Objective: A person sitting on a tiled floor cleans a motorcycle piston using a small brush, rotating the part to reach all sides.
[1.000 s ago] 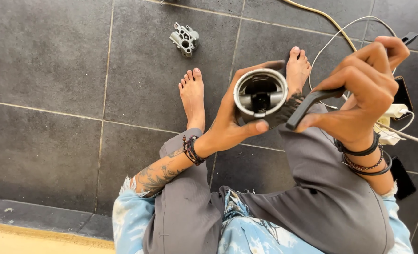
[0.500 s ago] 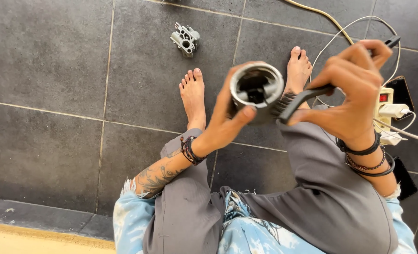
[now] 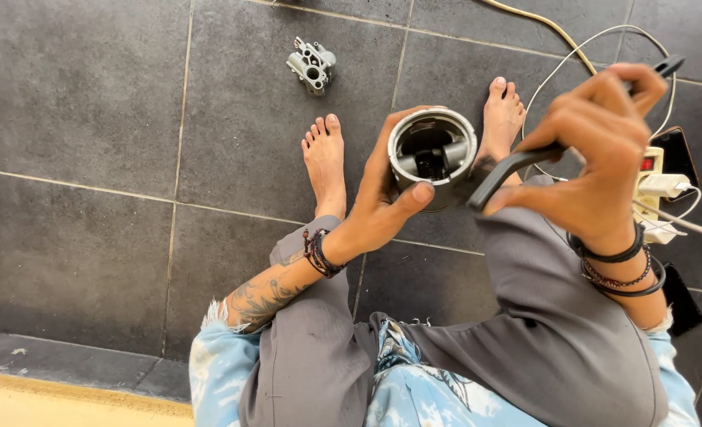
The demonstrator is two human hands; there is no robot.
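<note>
My left hand [image 3: 383, 202] grips a round hollow metal piston [image 3: 432, 156], open end turned up toward me, with my thumb on its near rim. My right hand [image 3: 596, 162] is closed around the black handles of a pair of pliers [image 3: 517, 164], held just right of the piston. The pliers' tip is hidden behind the piston. I sit with grey trousers and my bare feet [image 3: 325, 162] on the dark tiled floor below my hands.
A small grey metal carburettor-like part [image 3: 311, 65] lies on the floor tiles at the top. At right are a white power strip [image 3: 651, 190] with plugs, white and yellow cables [image 3: 552, 32] and a dark phone [image 3: 679, 154].
Both hands rose slightly, then eased back down and right. The piston tilted so its open end faces me more squarely, and the pliers' handle shifted against its right side.
</note>
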